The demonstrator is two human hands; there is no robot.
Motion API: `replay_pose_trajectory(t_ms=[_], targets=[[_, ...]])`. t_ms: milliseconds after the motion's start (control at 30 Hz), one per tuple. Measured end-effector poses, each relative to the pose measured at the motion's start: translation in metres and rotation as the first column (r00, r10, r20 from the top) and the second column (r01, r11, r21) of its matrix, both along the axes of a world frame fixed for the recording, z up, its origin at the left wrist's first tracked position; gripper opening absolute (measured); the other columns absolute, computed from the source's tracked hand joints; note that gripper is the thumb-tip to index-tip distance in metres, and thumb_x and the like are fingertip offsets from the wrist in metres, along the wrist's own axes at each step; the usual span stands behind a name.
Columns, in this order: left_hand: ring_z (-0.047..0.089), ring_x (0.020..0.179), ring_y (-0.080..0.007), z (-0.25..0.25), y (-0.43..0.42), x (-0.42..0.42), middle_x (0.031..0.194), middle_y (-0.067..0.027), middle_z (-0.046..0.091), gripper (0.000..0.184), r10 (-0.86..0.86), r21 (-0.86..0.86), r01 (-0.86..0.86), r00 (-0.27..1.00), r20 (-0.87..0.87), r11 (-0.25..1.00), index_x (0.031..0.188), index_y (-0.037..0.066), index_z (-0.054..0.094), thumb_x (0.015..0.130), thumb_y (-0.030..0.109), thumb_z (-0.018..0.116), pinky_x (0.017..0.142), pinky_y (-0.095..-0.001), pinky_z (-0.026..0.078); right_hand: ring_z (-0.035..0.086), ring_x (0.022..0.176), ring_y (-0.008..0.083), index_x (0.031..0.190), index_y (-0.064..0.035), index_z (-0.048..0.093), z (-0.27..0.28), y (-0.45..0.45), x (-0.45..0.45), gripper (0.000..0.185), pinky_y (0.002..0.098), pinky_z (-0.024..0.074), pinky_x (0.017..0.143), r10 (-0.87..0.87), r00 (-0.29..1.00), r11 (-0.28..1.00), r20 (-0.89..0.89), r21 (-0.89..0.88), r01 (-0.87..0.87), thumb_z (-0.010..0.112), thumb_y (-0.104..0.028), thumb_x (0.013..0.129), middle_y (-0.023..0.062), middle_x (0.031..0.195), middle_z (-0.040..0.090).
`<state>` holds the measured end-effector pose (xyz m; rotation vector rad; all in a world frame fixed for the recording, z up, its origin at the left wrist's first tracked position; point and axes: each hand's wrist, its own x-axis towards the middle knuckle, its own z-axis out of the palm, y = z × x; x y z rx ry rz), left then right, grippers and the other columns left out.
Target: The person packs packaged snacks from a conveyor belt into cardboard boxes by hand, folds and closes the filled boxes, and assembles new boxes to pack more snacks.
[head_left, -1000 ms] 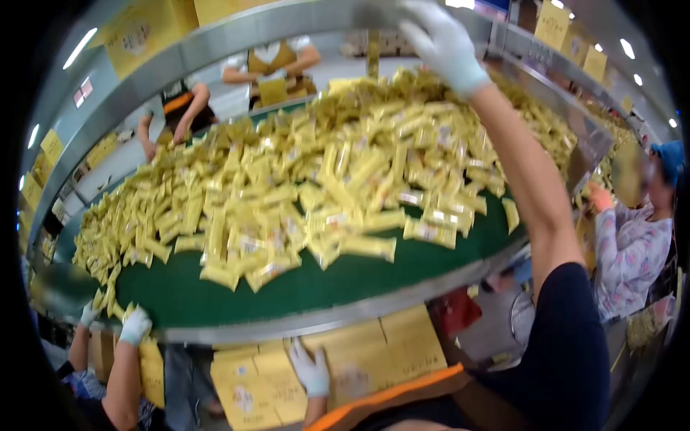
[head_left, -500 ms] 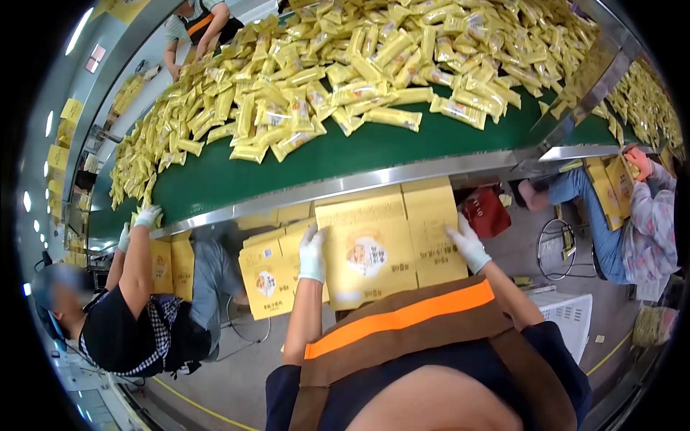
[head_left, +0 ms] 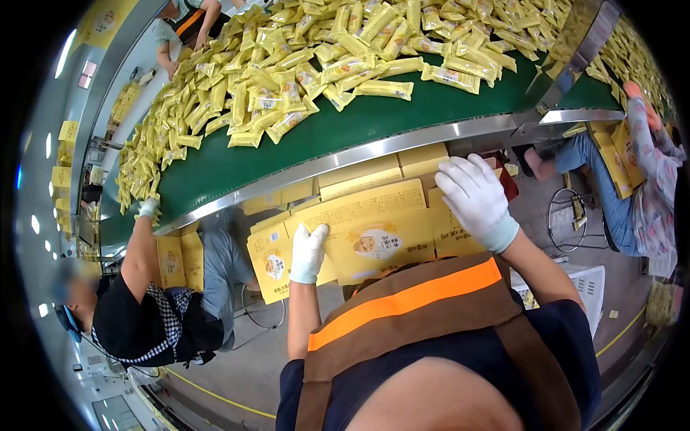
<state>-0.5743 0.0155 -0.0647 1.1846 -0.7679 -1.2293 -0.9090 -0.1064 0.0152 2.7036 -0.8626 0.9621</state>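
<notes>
A flat-looking yellow printed cardboard carton (head_left: 374, 248) lies across my lap, against my brown apron with its orange stripe. My left hand (head_left: 309, 255), in a white glove, grips the carton's left edge with the thumb on the printed face. At the right side my right hand (head_left: 476, 202), also gloved in white, is raised over the carton with fingers stretched out; whether it touches the cardboard I cannot tell. More yellow cartons (head_left: 272, 266) stand on the left and behind, under the belt's edge.
Many yellow wrapped snack packets (head_left: 287, 93) are heaped on the green conveyor belt (head_left: 338, 133), bordered by a metal rail (head_left: 345, 156). Co-workers sit on both sides with cartons on their laps. A white plastic crate (head_left: 586, 287) stands at my right.
My right hand has left the carton's right edge and risen toward me, its fingers now extended. The carton has tilted, while my left hand keeps its hold on the left edge.
</notes>
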Motion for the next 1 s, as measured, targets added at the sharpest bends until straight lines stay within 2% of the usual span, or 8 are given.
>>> replay_pose_trajectory(t_ms=[267,367,433,500,700,767,900,1000], targets=[[0.047,0.128,-0.0234,0.009,-0.029,-0.016,0.14,-0.0135,0.05,0.059,0.146,-0.127,-0.138,0.988,0.056,0.982,0.145,0.002,0.039,0.098,0.037,0.052,0.111,-0.0392,0.034,0.059,0.07,0.0257,0.077,-0.0078,0.06,-0.006,-0.034,0.01,0.017,0.0374,0.0428,0.064,-0.043,0.971,0.932,0.237,0.358,-0.046,0.073,-0.019,0.08,0.007,0.075,0.061],[0.04,0.135,-0.0254,0.058,-0.062,-0.035,0.144,-0.0139,0.045,0.075,0.277,-0.367,-0.229,0.958,0.081,0.902,0.151,0.007,0.033,0.097,0.059,0.041,0.116,-0.0409,0.027,0.059,0.063,0.0238,0.075,-0.0017,0.063,0.03,-0.052,0.039,0.018,0.0325,0.0448,0.06,0.033,0.803,0.626,0.595,0.614,-0.481,0.066,-0.016,0.086,0.0108,0.073,0.063],[0.037,0.137,-0.0267,0.093,-0.064,-0.044,0.146,-0.0148,0.043,0.087,0.272,-0.416,-0.252,0.962,-0.012,0.874,0.152,0.008,0.032,0.093,0.071,0.035,0.116,-0.0412,0.024,0.059,0.058,0.0248,0.073,-0.0024,0.061,0.058,-0.047,0.062,0.02,0.0331,0.0457,0.058,0.411,0.752,0.352,0.516,0.671,-0.653,0.063,-0.016,0.087,0.0112,0.063,0.059],[0.035,0.139,-0.0282,0.113,-0.064,-0.045,0.146,-0.0163,0.043,0.097,0.197,-0.345,-0.26,0.958,-0.206,0.902,0.151,0.007,0.034,0.088,0.08,0.031,0.116,-0.0417,0.024,0.059,0.057,0.031,0.069,-0.0072,0.06,0.073,-0.05,0.069,0.023,0.0379,0.0457,0.055,0.635,0.771,0.569,0.046,0.648,-0.507,0.063,-0.023,0.086,0.0108,0.061,0.06],[0.062,0.105,-0.0269,0.108,-0.069,-0.054,0.113,-0.0133,0.067,0.075,-0.731,-0.245,0.714,0.682,0.029,0.656,0.134,0.003,0.054,0.092,0.065,0.049,0.101,-0.0415,0.043,0.062,0.061,0.0335,0.075,-0.0157,0.064,0.003,-0.041,0.039,0.023,0.0452,0.0503,0.059,0.657,0.618,0.703,-0.431,0.647,-0.297,0.062,-0.036,0.085,0.0094,0.062,0.062],[0.06,0.107,-0.0274,0.111,-0.085,-0.07,0.116,-0.0147,0.065,0.066,-0.822,0.09,0.867,0.425,0.38,0.49,0.135,0.001,0.052,0.094,0.052,0.051,0.098,-0.0406,0.044,0.064,0.064,0.0291,0.079,-0.0145,0.062,-0.008,-0.032,0.032,0.017,0.0422,0.0501,0.059,0.565,0.702,0.789,-0.433,0.533,-0.306,0.063,-0.031,0.084,0.006,0.065,0.063],[0.06,0.109,-0.0265,0.113,-0.089,-0.079,0.117,-0.0138,0.064,0.062,-0.769,0.141,0.79,0.513,0.382,0.597,0.138,0.002,0.05,0.09,0.04,0.06,0.098,-0.0383,0.045,0.052,0.122,0.0267,0.102,-0.0151,0.065,0.012,-0.039,0.013,0.031,0.0445,0.0389,0.104,0.194,0.967,0.926,-0.166,-0.294,-0.237,0.071,-0.025,0.073,0.0085,0.13,0.058],[0.057,0.111,-0.0293,0.115,-0.092,-0.085,0.119,-0.0132,0.063,0.072,-0.619,0.016,0.893,0.3,0.726,0.45,0.139,0.006,0.051,0.082,0.047,0.069,0.098,-0.0406,0.045,0.05,0.123,0.0289,0.129,-0.0079,0.053,0.011,-0.031,0.007,0.064,0.0462,0.036,0.107,0.007,0.995,1.0,-0.102,0.002,-0.007,0.074,-0.025,0.071,0.0118,0.131,0.054]])
